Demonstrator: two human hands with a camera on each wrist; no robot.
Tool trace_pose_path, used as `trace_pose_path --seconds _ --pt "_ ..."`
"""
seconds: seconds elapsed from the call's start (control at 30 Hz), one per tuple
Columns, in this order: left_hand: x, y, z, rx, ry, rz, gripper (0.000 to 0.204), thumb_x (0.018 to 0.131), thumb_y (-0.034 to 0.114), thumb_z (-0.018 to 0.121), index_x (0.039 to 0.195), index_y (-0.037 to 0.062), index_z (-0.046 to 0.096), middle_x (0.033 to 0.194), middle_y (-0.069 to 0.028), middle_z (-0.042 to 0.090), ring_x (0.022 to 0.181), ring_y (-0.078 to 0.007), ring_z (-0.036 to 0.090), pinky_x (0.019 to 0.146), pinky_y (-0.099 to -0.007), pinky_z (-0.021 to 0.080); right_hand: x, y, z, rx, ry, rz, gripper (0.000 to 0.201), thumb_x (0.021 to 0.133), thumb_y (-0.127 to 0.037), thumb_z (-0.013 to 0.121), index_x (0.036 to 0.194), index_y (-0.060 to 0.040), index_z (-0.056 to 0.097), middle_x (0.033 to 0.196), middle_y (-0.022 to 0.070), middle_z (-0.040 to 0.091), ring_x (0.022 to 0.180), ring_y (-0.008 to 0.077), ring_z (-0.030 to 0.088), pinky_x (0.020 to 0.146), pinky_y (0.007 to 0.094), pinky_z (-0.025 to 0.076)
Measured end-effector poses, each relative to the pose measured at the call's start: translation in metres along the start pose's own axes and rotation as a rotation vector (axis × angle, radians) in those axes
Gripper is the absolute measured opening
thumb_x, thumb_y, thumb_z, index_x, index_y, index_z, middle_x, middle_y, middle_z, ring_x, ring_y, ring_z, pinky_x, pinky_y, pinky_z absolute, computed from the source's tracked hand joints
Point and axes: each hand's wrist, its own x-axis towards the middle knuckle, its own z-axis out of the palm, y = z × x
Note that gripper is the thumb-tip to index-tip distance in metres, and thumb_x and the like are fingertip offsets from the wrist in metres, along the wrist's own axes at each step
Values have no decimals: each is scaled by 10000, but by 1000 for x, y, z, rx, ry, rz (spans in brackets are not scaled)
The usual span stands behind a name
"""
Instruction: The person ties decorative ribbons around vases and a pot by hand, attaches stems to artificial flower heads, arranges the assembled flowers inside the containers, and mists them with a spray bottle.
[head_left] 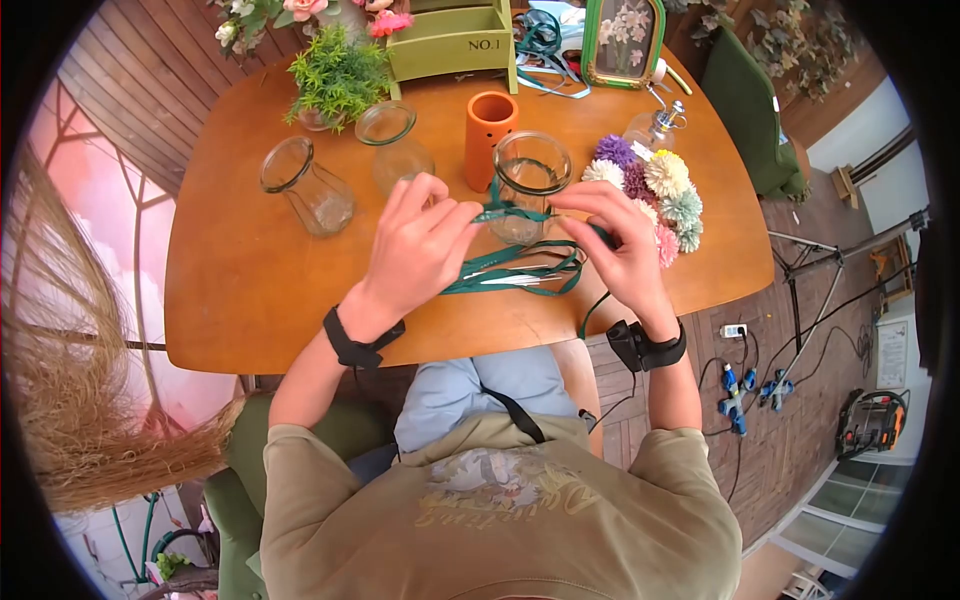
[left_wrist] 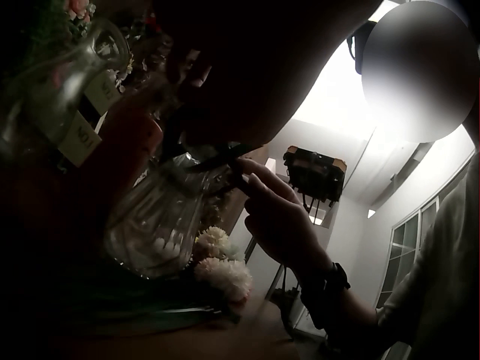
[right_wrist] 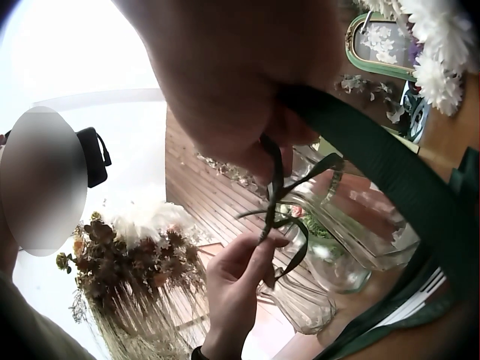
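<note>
A dark green ribbon (head_left: 507, 213) is stretched between both hands, crossed into a loose knot with small loops, as the right wrist view shows. My left hand (head_left: 420, 238) pinches one side of it between thumb and fingers. On the other side, my right hand (head_left: 617, 243) pinches it with thumb and fingertips, and a wide length of ribbon (right_wrist: 375, 161) trails down from that hand. Just behind the knot stands a clear glass vase (head_left: 532, 172), which the ribbon overlaps in the head view. More green ribbon (head_left: 572, 277) lies in loose loops on the table below the hands.
Two more glass vases (head_left: 325, 205) stand at the left, near a green plant (head_left: 340, 75). An orange cylinder (head_left: 490, 125) is behind the hands. Pompom flowers (head_left: 665, 175) and a glass spray bottle (head_left: 655, 125) sit at the right, with a green-framed picture (head_left: 625, 40) farther back.
</note>
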Motion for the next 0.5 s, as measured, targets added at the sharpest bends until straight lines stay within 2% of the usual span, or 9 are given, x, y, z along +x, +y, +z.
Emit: trace_pose_path --seconds 0.07,0.13,0.2,0.23,0.27,0.33,0.4,0.47,0.5 --pt "1 -7 -7 -63 15 -19 176 750 20 805 916 31 746 739 -75 598 780 -268 563 696 -383 445 0 8 -4 -106 102 -39 220 920 27 711 1126 -36 752 1115 88 696 933 214 700 735 321 556" --pt "5 -16 -14 -83 40 0 139 763 20 801 892 30 750 709 -80 585 729 -265 556 655 -379 441 -2 6 -5 -123 158 49 181 917 15 725 1089 -35 752 1111 88 695 916 228 701 733 343 557" --pt "6 -28 -20 -154 -94 -23 129 781 22 804 899 33 754 665 -95 572 634 -264 541 601 -369 432 -2 16 -9 -363 232 -110 139 906 0 745 1043 -27 744 1103 95 691 905 248 699 726 351 554" --pt "6 -35 -22 -168 -126 -49 103 837 47 779 936 23 760 694 -136 635 599 -296 578 582 -372 450 -2 17 -11 -408 232 -147 103 902 -11 755 999 -15 721 1083 100 686 892 265 693 728 359 550" --pt "6 -41 -23 -170 -125 -48 103 837 47 779 936 23 760 694 -136 635 599 -296 578 582 -372 450 -1 19 -14 -410 233 -147 103 902 -11 755 999 -15 721 1083 100 686 892 265 693 728 359 550" --pt "4 -54 -25 -175 -238 -198 107 901 87 734 973 13 762 778 -167 700 658 -330 639 609 -388 484 0 22 -18 -473 271 -139 94 904 -10 751 984 -4 701 1068 96 680 872 259 689 718 357 550" --pt "0 -61 -23 -175 -307 -216 141 942 123 700 988 6 764 848 -184 726 722 -358 665 636 -399 512 0 16 -20 -500 269 -151 76 913 2 738 964 7 683 1062 95 677 847 264 688 725 359 550" --pt "-4 -60 -19 -131 -388 -204 149 958 121 684 1020 -2 740 892 -177 726 717 -360 659 668 -384 526 -4 11 -18 -440 250 3 43 931 -6 719 954 1 683 1070 93 677 842 263 694 746 354 549" --pt "-5 -59 -16 -132 -388 -202 149 958 121 684 1020 -2 740 892 -177 726 717 -360 659 668 -384 526 -5 11 -18 -441 251 4 43 931 -6 719 954 1 683 1070 93 677 842 263 694 746 354 549"
